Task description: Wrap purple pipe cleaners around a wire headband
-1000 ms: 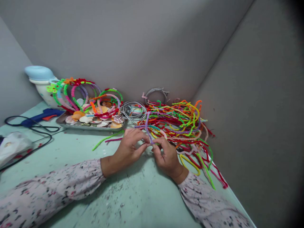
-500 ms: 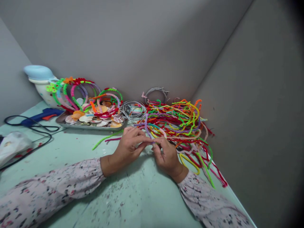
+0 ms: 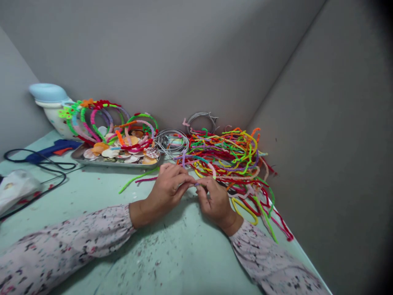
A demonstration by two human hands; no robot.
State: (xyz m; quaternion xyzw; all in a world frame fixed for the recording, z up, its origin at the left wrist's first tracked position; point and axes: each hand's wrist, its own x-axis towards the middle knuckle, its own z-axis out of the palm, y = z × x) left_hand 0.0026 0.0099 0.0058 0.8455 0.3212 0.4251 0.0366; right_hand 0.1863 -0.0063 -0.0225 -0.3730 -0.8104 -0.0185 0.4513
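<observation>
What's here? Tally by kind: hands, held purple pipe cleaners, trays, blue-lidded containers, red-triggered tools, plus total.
Hands (left hand, right hand): 2
Held purple pipe cleaner: 1
Tray: 1
Blue-lidded container: 1
Red-triggered tool: 1
Total: 6

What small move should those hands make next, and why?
Perhaps the left hand should bend the purple pipe cleaner gently around while the right hand pinches: purple shows where both hands nearly meet, and a purple length sticks up beyond the left hand.
</observation>
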